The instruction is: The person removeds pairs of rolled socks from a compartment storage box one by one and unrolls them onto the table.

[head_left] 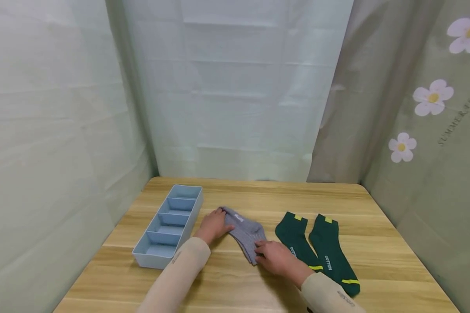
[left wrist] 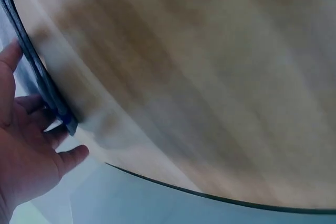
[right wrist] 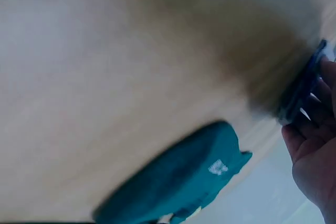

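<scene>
A pair of grey socks (head_left: 246, 230), one lying over the other with white lettering at the toe, is on the wooden table between both hands. My left hand (head_left: 213, 225) rests at the toe end, thumb and fingers spread over it. In the left wrist view, the fingers of the left hand (left wrist: 31, 145) touch the socks' dark edge (left wrist: 39, 72). My right hand (head_left: 278, 258) pinches the cuff end with bent fingers. The right wrist view shows the right hand (right wrist: 317, 166) at the shaded cuff (right wrist: 302, 90); its fingertips are partly hidden.
Left of the socks stands a light blue box (head_left: 198, 213) with several compartments in a row. Two dark green socks (head_left: 329, 243) with yellow marks lie on the right, one partly behind my right hand. Pale curtains (head_left: 235, 108) hang around the table (head_left: 227, 291).
</scene>
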`<state>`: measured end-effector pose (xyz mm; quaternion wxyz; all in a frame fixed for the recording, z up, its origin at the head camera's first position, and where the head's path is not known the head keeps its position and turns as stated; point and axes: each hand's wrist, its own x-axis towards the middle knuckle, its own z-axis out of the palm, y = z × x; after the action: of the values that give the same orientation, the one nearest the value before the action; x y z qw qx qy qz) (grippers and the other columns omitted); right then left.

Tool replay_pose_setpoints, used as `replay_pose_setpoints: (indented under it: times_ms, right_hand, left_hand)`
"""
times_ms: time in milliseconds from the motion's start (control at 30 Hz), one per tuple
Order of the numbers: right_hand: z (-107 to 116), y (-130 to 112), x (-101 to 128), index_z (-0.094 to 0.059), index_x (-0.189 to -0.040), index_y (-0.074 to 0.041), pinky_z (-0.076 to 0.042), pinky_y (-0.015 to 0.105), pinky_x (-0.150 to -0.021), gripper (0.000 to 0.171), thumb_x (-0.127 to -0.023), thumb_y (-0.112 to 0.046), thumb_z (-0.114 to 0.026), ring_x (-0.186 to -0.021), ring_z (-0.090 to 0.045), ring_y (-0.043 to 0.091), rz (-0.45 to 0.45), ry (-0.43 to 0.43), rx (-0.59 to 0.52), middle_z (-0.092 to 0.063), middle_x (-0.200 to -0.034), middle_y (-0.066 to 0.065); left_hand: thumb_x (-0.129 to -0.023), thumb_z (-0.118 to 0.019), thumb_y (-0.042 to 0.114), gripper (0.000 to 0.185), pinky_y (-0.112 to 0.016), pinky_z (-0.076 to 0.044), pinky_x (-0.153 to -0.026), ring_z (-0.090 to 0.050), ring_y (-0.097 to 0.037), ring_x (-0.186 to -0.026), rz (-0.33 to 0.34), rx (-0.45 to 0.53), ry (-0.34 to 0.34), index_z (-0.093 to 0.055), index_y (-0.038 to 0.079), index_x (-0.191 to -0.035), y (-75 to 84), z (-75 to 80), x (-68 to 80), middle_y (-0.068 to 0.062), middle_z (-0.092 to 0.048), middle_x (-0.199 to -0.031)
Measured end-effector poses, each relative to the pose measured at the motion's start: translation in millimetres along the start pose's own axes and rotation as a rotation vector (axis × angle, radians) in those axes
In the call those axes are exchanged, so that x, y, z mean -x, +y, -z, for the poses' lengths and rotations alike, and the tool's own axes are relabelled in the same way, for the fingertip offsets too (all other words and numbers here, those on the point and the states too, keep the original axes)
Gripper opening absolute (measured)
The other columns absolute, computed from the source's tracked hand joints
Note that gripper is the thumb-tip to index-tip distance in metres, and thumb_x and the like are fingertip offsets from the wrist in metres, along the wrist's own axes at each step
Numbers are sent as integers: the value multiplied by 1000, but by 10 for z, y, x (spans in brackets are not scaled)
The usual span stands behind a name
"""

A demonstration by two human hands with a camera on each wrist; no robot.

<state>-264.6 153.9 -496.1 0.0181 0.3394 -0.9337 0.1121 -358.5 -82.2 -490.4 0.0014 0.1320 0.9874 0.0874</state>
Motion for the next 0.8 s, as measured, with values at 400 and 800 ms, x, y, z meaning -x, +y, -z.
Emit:
replay_pose_setpoints:
  times_ms: [400,800]
  right_hand:
    - [128,152,-114,-72,-117,0,-52,39,-93,25,-94,-7,-65,-115,-63,28,17,-29,166,-65,-128,12]
    - [113,337,-317,-71,-122,-7,-49,38,-97,33,-89,0,-67,-122,-58,27,-48,-91,245,-61,-135,10]
  left_hand:
    - [-89,-66,56,71,-53,-48,-93,-56,-39,-119,125,-74,59,-64,-7,-121,3,10,191,-26,-59,-129]
    - [-90,-68,48,49,-49,-52,-73,-65,-35,-87,83,-179,172,-71,0,-78,-2,30,404,-19,-70,-85]
